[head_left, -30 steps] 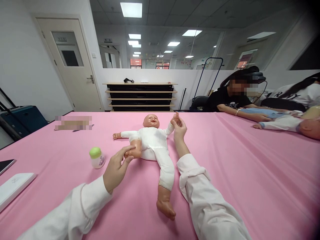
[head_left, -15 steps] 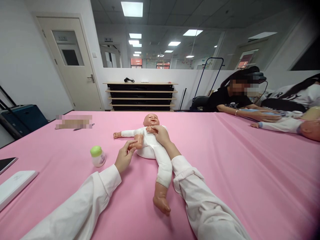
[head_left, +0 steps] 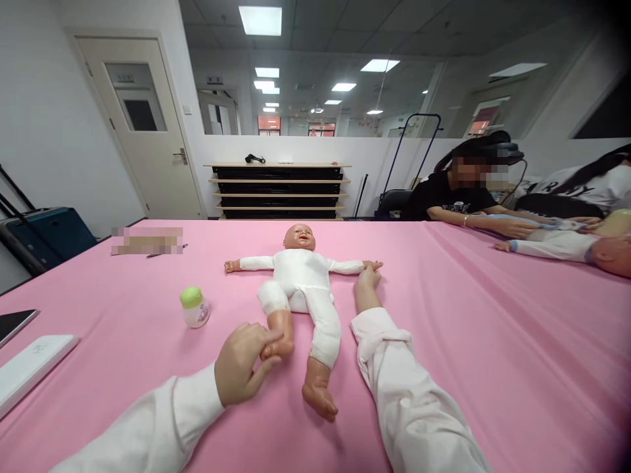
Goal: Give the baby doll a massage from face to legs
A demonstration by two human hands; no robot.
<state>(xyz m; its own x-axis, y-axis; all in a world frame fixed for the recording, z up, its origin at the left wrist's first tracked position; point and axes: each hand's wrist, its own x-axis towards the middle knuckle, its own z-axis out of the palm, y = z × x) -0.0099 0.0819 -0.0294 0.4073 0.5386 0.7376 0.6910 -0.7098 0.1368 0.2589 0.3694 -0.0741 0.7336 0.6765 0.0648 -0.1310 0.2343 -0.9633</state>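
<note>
A baby doll in a white cloth body lies face up on the pink-covered table, its head away from me. My left hand is closed around the doll's foot on the left side, and that leg is slightly bent. The other leg rests straight toward me. With its fingers pinched, my right hand holds the doll's hand on the right side, the arm stretched out sideways. The doll's other arm lies extended to the left. A small jar with a green lid stands left of the doll.
A white box-shaped object and a dark-screened phone lie at the left edge. A blurred tan object lies at the far left. On the right, a person in black handles another doll.
The doll's left-side leg has come down from its bent-up position toward me, with my left hand on it. My right hand has moved the doll's arm from its chest out to the right.
</note>
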